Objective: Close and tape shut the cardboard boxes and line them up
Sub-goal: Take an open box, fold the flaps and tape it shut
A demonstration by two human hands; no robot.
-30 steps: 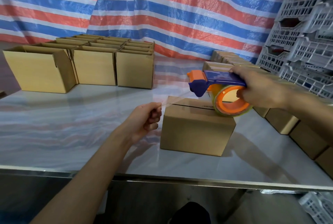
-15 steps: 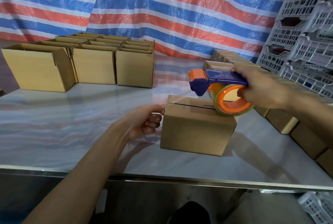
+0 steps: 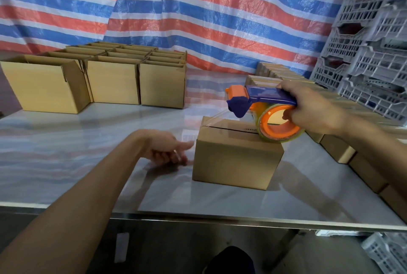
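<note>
A small closed cardboard box [image 3: 233,159] stands on the table's middle, flaps down with a dark seam along its top. My right hand [image 3: 312,108] grips the blue and orange tape dispenser [image 3: 264,108] just over the box's far top edge. A strip of clear tape [image 3: 214,117] runs from the dispenser down to the box's left top edge. My left hand [image 3: 167,150] hangs beside the box's left face, fingers loosely stretched toward it, holding nothing. Several open boxes [image 3: 114,82] stand in rows at the back left.
A row of closed boxes [image 3: 337,150] runs along the table's right side toward the back. Stacked grey plastic crates [image 3: 374,53] rise at the right. A striped tarp [image 3: 176,20] hangs behind. The metal table edge [image 3: 220,221] is close in front.
My left hand pulled the tape's free end down onto the box's left edge, then let go and dropped lower beside the box. The dispenser stayed over the box's top.
</note>
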